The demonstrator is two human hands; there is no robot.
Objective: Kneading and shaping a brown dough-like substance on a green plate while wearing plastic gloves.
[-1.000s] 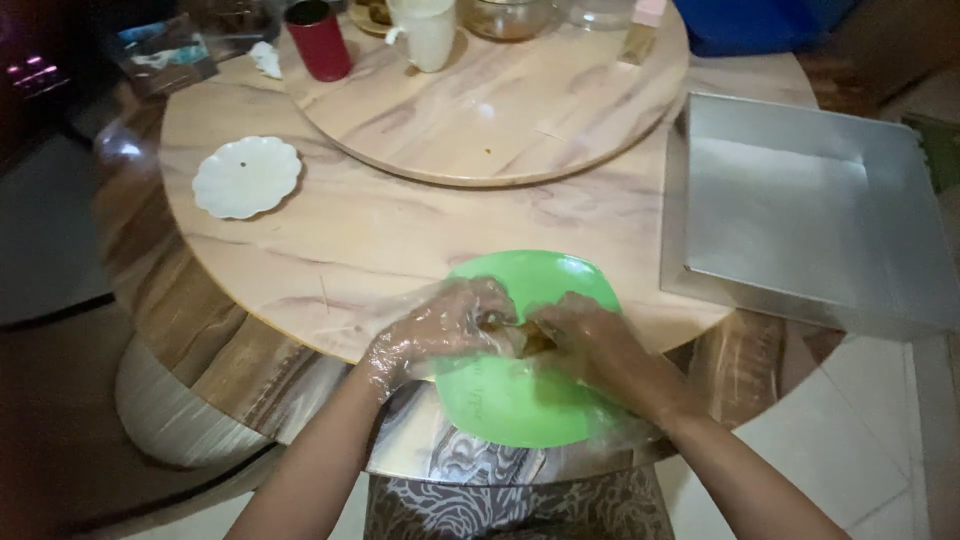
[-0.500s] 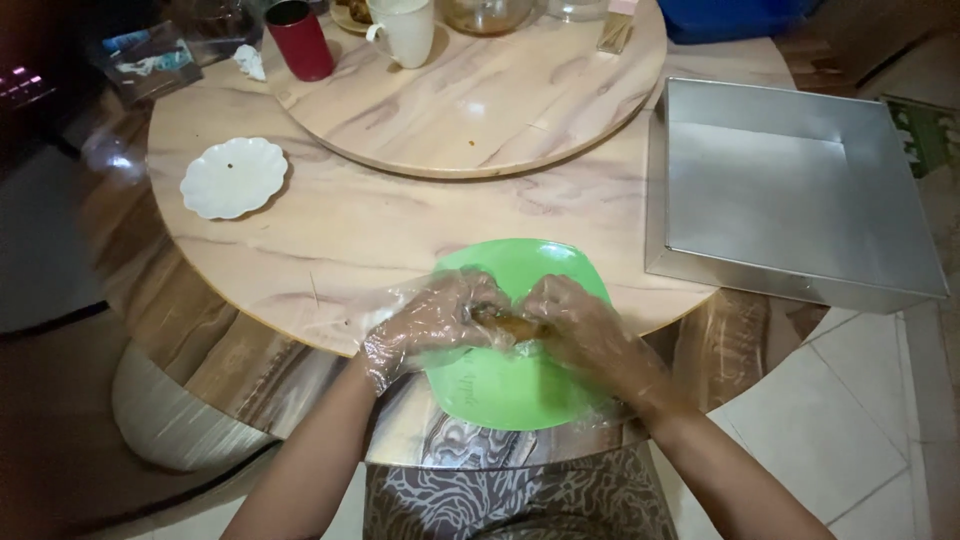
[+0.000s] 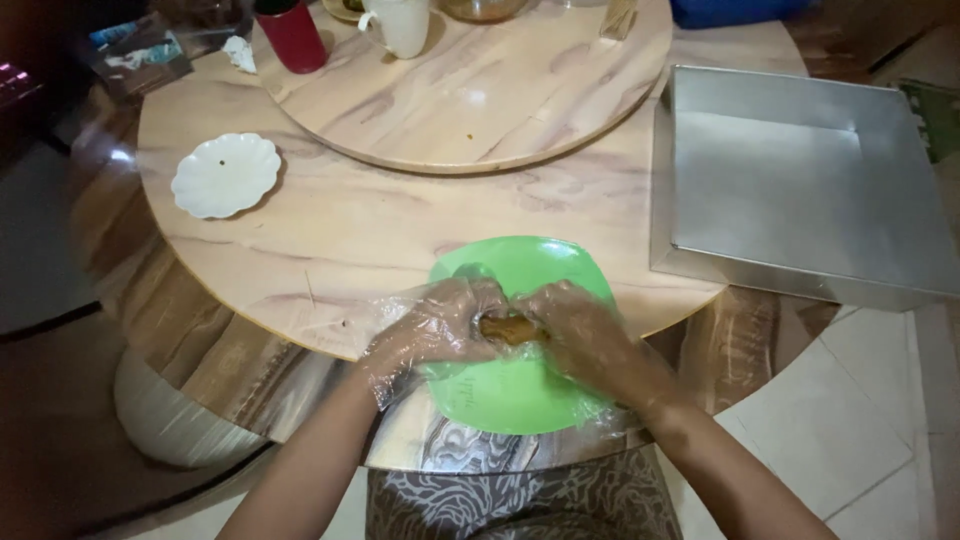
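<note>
My left hand (image 3: 430, 330) and my right hand (image 3: 580, 335) both wear thin clear plastic gloves. They meet over a green plate (image 3: 520, 385) at the near edge of the round table. Between the fingertips of both hands is a small brown lump of food (image 3: 508, 327), pinched from each side. The lump is held just above the plate's middle. Most of it is hidden by my fingers.
A square metal baking tray (image 3: 800, 190) lies at the right, overhanging the marble-look table (image 3: 330, 240). A small white scalloped dish (image 3: 225, 175) sits at the left. A raised turntable (image 3: 470, 90) at the back carries a red cup (image 3: 292, 35), a white mug (image 3: 400, 25) and jars.
The hands keep working the brown lump over the green plate. The view has shifted slightly, so the plate and hands sit a little lower and more central.
</note>
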